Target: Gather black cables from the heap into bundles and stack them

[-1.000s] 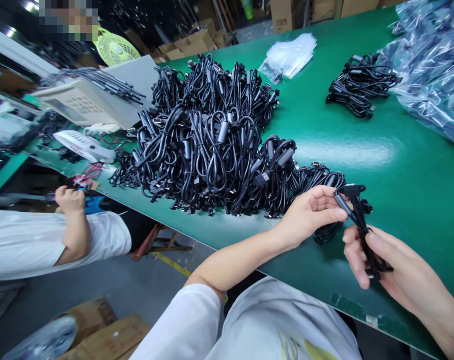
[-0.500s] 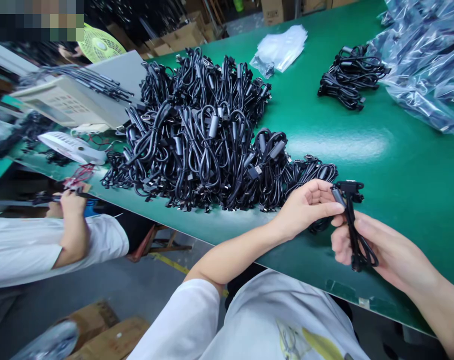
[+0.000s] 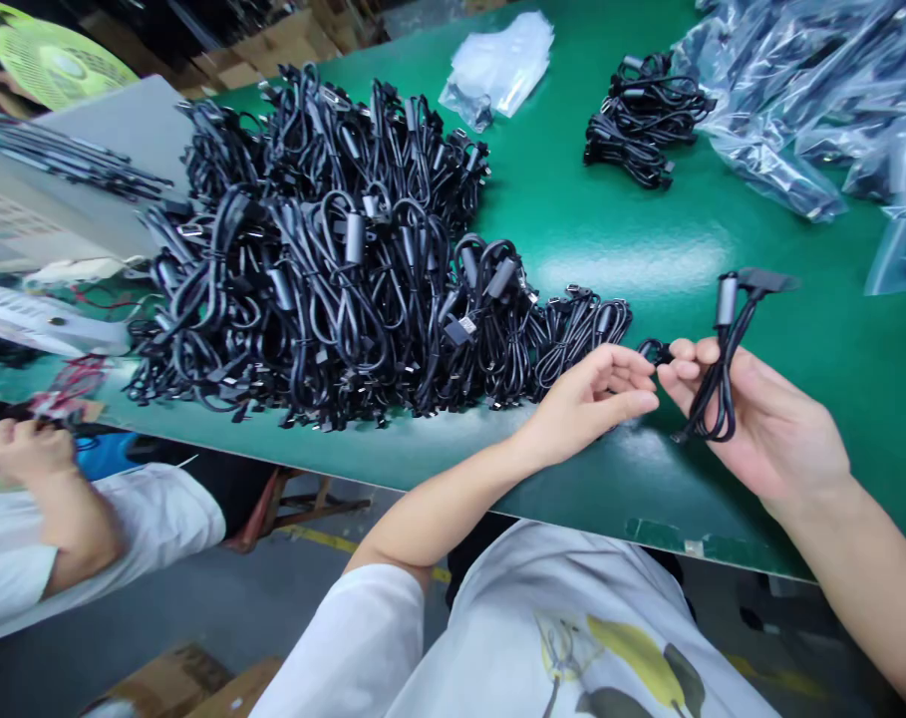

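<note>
A folded black cable point(image 3: 714, 399) with a grey cylindrical piece and a flat black connector is in my right hand point(image 3: 785, 429), the fingers closed around its middle. The connector end sticks up above my fingers and the looped end hangs in front of the palm. To the left, my left hand point(image 3: 587, 404) is open, fingers loosely bent and thumb apart, with nothing in it. Its fingertips come close to those of my right hand. Another bit of black cable point(image 3: 653, 349) shows on the table just behind the fingertips, partly hidden.
A large heap of bundled black cables point(image 3: 333, 289) covers the table's left middle. A smaller cable pile point(image 3: 643, 120) lies at the back, beside filled plastic bags point(image 3: 811, 110). Empty clear bags point(image 3: 501, 65) lie farther left. A co-worker's hand point(image 3: 34, 454) is at far left.
My left hand has let go of the cable and moved slightly left. My right hand has raised the cable and turned it. The view has shifted right.
</note>
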Tool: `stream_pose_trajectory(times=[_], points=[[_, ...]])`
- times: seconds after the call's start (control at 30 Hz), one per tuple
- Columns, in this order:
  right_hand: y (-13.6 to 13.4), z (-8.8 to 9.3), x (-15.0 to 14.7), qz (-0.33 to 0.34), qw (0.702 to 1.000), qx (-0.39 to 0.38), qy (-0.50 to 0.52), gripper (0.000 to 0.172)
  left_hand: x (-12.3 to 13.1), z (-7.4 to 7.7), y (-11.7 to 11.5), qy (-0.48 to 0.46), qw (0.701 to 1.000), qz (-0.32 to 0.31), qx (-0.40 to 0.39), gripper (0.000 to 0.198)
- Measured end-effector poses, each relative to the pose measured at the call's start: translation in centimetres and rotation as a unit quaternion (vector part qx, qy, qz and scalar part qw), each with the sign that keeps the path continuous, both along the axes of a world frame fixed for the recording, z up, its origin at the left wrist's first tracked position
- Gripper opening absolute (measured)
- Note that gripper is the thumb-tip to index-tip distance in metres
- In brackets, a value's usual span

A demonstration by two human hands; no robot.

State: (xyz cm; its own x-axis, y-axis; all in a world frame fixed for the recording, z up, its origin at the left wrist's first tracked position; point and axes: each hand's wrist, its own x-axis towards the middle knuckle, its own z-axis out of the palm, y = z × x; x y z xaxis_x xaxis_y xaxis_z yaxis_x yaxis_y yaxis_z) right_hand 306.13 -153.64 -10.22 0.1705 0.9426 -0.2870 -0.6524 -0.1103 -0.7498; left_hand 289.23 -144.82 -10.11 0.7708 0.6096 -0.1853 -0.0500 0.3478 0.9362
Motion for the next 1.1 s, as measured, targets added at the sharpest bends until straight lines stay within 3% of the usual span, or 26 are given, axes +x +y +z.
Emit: stream_pose_trajectory(times=[0.1,0.17,0.33,0.63,0.9,1.1], points=[[0.0,0.2,0.8,-0.041,0.998,0.027,-0.034,0.014,0.1,-0.1,-0.8,0.035,0.993,-0.113,-0.003,0.039],[-0.1,0.2,0.9,-0.041,0.998,0.043,-0.038,0.015,0.2,-0.5,-1.4,0.044,0.989,-0.143,-0.02,0.042],[-0.3,0.3,0.7,-0.015,0.998,0.066,-0.01,0.015,0.4,-1.5,-2.1,0.029,0.989,-0.124,-0.073,0.041],[-1.0,1.3,0.8,0.038,0.991,0.124,-0.023,0.014,0.4,-1.2,-2.1,0.03,0.992,-0.122,0.007,0.038],[-1.2,1.4,0.8,0.052,0.99,0.122,-0.056,0.014,0.3,-1.2,-2.1,0.036,0.99,-0.123,0.052,0.032],[-1.6,1.5,0.8,0.071,0.976,0.17,-0.12,0.015,0.3,-1.6,-2.2,0.03,0.991,-0.13,0.029,0.034]])
